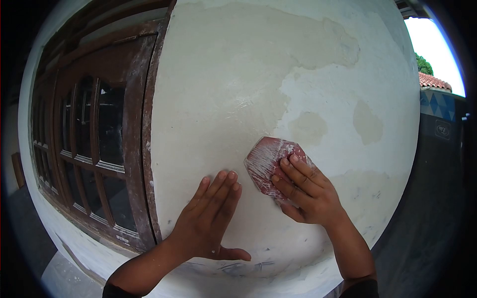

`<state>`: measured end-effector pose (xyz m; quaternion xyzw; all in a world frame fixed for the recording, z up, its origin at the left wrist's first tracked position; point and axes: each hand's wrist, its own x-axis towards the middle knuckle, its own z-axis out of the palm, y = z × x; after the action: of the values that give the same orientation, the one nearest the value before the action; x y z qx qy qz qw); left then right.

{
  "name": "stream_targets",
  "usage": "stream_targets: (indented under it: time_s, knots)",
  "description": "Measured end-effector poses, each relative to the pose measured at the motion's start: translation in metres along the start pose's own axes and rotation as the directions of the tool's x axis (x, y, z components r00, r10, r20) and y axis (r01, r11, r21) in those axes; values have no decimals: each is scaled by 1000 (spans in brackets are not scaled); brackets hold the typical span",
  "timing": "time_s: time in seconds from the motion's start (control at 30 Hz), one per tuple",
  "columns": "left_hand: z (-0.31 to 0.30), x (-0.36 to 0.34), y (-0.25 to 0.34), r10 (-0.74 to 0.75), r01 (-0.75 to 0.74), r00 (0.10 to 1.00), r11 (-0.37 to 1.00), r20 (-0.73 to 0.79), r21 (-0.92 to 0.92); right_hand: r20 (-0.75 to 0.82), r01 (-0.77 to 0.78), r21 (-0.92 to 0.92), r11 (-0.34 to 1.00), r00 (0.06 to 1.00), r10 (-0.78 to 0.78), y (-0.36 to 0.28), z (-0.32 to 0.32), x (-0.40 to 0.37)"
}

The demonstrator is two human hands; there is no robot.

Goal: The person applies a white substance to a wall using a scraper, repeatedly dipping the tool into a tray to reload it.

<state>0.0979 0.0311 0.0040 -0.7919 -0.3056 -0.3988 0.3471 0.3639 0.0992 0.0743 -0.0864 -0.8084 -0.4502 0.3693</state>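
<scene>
My right hand (308, 193) grips a flat red putty spreader (266, 159), streaked and smeared with white. Its fingers lie across the front of the spreader, and the thumb is lower down, partly hidden. The spreader is against a pale plastered wall (208, 114), or very close to it. To its left, my left hand (208, 218) rests on the wall with fingers stretched out and thumb spread, holding nothing. Beige patches (308, 127) stand out on the whiter wall surface, and a shiny area shows above the hands.
A brown wooden window frame (144, 124) with dark glass panes (110, 124) borders the wall on the left, its wood marked with white. Past the wall's right edge are a red tiled roof (435, 81), a green tree (423, 64) and a blue-patterned band (438, 105).
</scene>
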Motion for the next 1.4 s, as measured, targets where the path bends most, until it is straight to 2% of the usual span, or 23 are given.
stream_targets:
  time_s: [0.2,0.4,0.5,0.63,0.73,0.93,1.1,1.2,1.4]
  knots:
    - [-1,-7,-5,11,-11,1000,1000,8,20,-71,-62,23,998,995,64,1,-11,-14]
    - [2,-3,-2,24,-24,1000,1000,13,18,-12,-35,28,999,999,36,3,-6,-9]
    - [-4,-2,0,19,-19,1000,1000,-8,-9,-53,-60,-20,998,997,59,8,-8,-22]
    - [-1,2,2,24,-24,1000,1000,-6,-3,-60,-58,-8,998,997,58,10,-9,0]
    - [1,2,3,41,-41,999,999,-4,1,-10,-18,-5,1000,1000,18,10,-6,2]
    - [-1,0,1,26,-26,1000,1000,-2,12,-76,-70,-20,997,995,68,9,-9,-9]
    - [0,1,4,28,-28,1000,1000,3,12,3,-42,26,999,999,42,8,-6,-2]
    - [-4,-3,2,19,-19,1000,1000,4,18,-32,-61,-10,998,998,60,11,-13,-18]
    - [-1,3,5,17,-17,1000,1000,15,8,-58,-47,-16,999,997,46,14,-12,8]
